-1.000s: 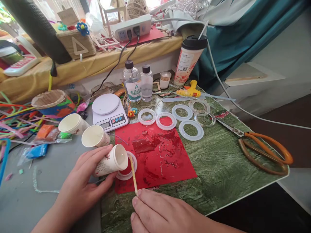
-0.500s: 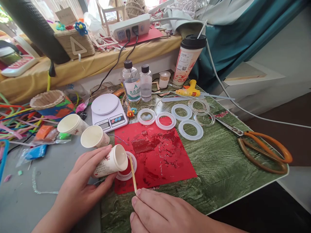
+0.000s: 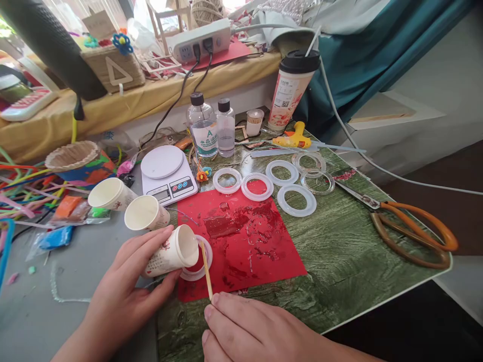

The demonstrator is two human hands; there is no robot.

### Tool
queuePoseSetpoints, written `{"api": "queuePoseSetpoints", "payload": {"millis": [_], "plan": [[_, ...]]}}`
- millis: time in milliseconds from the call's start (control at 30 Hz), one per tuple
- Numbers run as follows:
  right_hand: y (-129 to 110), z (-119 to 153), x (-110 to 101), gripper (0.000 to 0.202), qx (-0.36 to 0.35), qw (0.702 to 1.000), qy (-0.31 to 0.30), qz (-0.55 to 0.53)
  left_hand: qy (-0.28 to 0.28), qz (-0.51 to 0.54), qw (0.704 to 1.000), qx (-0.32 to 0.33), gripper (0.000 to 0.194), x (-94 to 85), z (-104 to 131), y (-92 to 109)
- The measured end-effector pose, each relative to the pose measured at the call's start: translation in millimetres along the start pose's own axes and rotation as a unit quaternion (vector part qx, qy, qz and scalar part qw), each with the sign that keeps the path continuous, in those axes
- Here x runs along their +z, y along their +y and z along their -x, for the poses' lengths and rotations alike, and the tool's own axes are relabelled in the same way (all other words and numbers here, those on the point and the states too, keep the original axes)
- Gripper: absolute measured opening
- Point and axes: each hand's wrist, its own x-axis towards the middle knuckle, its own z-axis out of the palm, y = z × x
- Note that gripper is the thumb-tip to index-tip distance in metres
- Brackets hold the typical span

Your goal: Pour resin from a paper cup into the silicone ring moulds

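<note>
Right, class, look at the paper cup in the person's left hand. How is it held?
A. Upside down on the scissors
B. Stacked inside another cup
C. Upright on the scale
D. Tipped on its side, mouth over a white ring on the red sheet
D: the left hand holds the paper cup tipped sideways, its mouth over the white ring on the red sheet, while the right hand holds a wooden stick at the rim.
</note>
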Motion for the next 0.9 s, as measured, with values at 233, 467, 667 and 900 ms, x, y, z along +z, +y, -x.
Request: {"api": "queuePoseSetpoints", "payload": {"millis": [233, 467, 667, 900], "plan": [[-1.5, 1.5, 2.1, 0.037, 0.006, 1.0, 0.003, -0.004, -0.001, 0.003, 1.0, -0.007, 0.053, 0.3, 1.1, 0.2], [0.3, -0.5, 1.9, 0.032, 0.0, 1.0, 0.009, -0.006, 0.003, 0.002, 1.0, -0.017, 0.052, 0.1, 1.1, -0.4], [-0.6, 2.8, 1.9, 0.035, 0.012, 1.0, 0.007, -0.013, -0.006, 0.003, 1.0, -0.026, 0.056, -0.7, 1.5, -0.5], [-0.4, 0.8, 0.1, 0.03, 0.004, 1.0, 0.006, -0.007, -0.004, 0.0, 1.0, -0.023, 0.054, -0.8, 1.8, -0.4]]}}
